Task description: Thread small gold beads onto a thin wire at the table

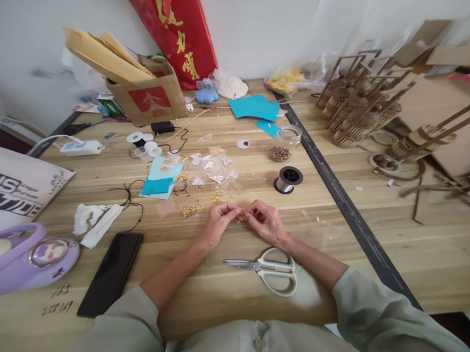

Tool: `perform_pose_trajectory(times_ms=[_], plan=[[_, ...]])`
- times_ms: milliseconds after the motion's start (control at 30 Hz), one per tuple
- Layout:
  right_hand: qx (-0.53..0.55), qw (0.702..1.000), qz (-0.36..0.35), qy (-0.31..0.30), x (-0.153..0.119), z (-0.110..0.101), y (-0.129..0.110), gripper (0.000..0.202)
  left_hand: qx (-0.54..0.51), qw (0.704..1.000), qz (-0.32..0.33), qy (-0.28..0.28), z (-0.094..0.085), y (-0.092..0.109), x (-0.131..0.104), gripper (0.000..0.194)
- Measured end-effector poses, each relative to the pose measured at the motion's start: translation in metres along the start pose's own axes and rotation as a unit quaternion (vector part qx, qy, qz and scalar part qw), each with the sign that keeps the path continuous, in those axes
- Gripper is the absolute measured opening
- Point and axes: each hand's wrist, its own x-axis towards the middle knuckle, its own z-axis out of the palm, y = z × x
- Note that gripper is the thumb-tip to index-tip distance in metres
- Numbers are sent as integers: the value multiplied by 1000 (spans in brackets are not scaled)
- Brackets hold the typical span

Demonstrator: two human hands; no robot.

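My left hand (220,222) and my right hand (265,221) meet over the wooden table, fingertips pinched close together. Something tiny and gold-coloured shows between them, too small to name. Just left of my left hand lies a heap of gold beads (189,211), with more gold pieces (217,196) beyond. White-handled scissors (270,269) rest below my right hand, blades pointing left. A spool of clear thread or fine wire (288,180) stands beyond my right hand.
Small bags of silvery pieces (216,167) and blue cards (157,186) lie further back. A jar of mixed beads (282,147) stands near the dark table strip. At left are a black phone (110,274) and a purple device (35,261); wooden basket-like items (356,108) stand at right.
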Motion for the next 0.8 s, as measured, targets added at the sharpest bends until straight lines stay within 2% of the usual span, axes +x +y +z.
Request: perform_pose_trajectory(times_ms=[400, 800], plan=[[-46, 997, -58, 9, 1, 0, -4, 10, -75, 997, -31, 8, 1, -4, 1, 17], [-79, 994, -72, 23, 1, 2, 1, 9, -140, 987, -76, 22, 7, -4, -4, 20]])
